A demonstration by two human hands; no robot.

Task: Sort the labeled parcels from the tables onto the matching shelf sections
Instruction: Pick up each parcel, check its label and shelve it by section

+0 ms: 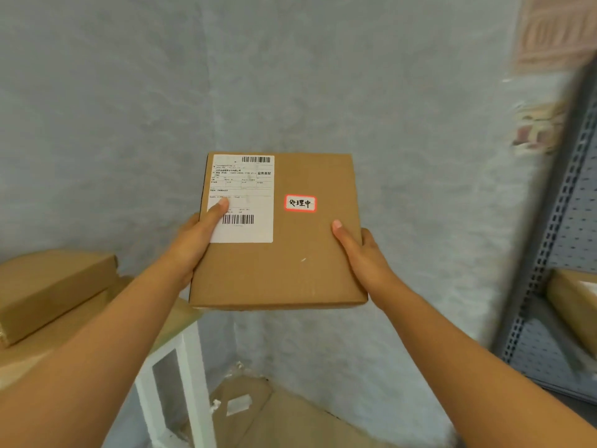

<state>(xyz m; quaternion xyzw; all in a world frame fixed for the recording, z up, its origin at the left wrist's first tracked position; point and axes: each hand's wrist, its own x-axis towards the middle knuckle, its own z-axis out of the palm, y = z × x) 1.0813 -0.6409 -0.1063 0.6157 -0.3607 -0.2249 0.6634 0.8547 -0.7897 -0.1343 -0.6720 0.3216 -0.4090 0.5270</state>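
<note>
Holding the parcel face-up at centre frame, both hands clamped its sides, left hand at 9 o'clock, right hand at 3, probably to read the red-bordered sticker before choosing a section of the shelf at 3 o'clock.

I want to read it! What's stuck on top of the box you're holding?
On the cardboard parcel: a white shipping label and a red-edged sticker. The left hand thumb covers part of the label.
</note>
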